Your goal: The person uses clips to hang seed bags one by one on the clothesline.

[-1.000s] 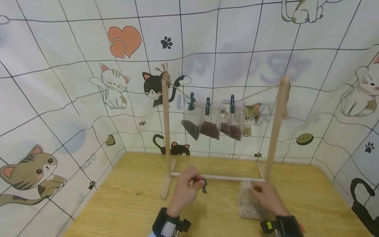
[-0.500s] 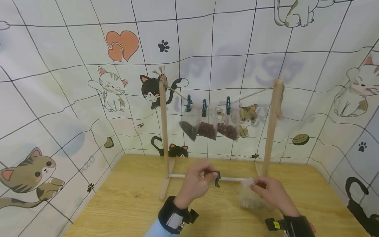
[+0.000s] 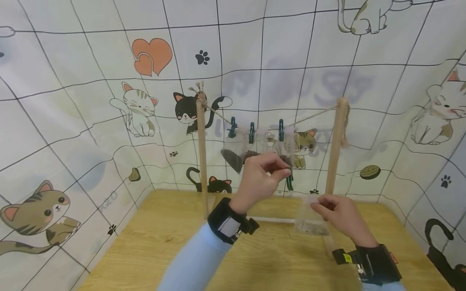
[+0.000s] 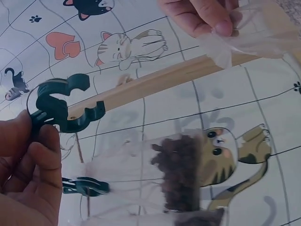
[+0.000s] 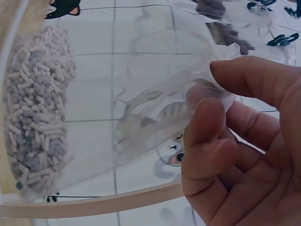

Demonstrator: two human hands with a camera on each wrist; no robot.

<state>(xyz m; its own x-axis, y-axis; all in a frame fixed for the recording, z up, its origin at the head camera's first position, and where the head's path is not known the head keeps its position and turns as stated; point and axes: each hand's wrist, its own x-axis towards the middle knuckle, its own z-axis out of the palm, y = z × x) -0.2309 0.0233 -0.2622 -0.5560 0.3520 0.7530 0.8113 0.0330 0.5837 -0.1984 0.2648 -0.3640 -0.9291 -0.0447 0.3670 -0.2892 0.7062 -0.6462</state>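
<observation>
Between thumb and fingers, my left hand (image 3: 260,176) pinches a dark green clothes peg (image 4: 59,106), its mouth parted in the left wrist view. My right hand (image 3: 342,216) pinches the top edge of a clear plastic bag (image 3: 311,226), which hangs above the table with pale, rod-shaped pellets (image 5: 40,108) at its bottom. Behind my left hand, several similar bags hang from a rope (image 3: 313,116) by green pegs (image 3: 233,127). One hanging bag (image 3: 231,157) has dark contents; the others hold brown bits and are partly covered by my left hand.
The rope sags between a left wooden post (image 3: 201,153) and a right wooden post (image 3: 336,149). A pale crossbar (image 3: 276,220) joins the stand low down, above the wooden table (image 3: 153,242). A cat-print cloth (image 3: 284,36) surrounds the back and sides.
My left hand has moved up and right with the peg, now in front of the hanging bags. My right hand has lifted the pellet bag off the table.
</observation>
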